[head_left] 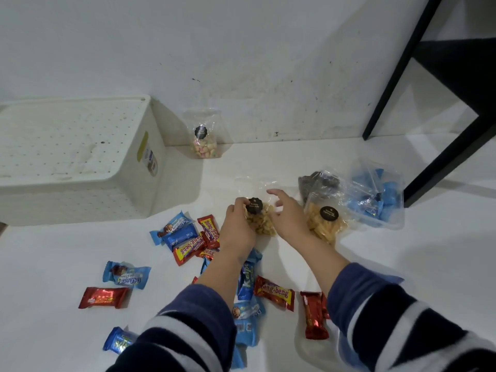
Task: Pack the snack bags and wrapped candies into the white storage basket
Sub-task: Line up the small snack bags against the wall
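A: Two hands appear in the head view. We see the left hand (239,229) gripping a clear plastic snack bag of golden fried pieces with a round black label (261,220), fingers curled round its left side. The right hand (288,218) hovers at the bag's right side with fingers spread and relaxed, holding nothing that we can confirm.

B: Where do we locate the container?

A: The white perforated plastic storage basket (80,162) sits at the far left on the white floor (402,264), well apart from the held bag. A clear bag of pastel sweets (204,138) stands upright against the wall, just beside the basket.

B: And the remaining items?

A: We note a clear bag of yellow sticks (326,222) near the right hand, a dark-filled bag (316,183) behind it, and a clear bag of blue wrapped candies (375,197) further right. Red and blue wrapped candies (188,237) lie scattered below the forearms. Both sleeves are navy with white stripes.
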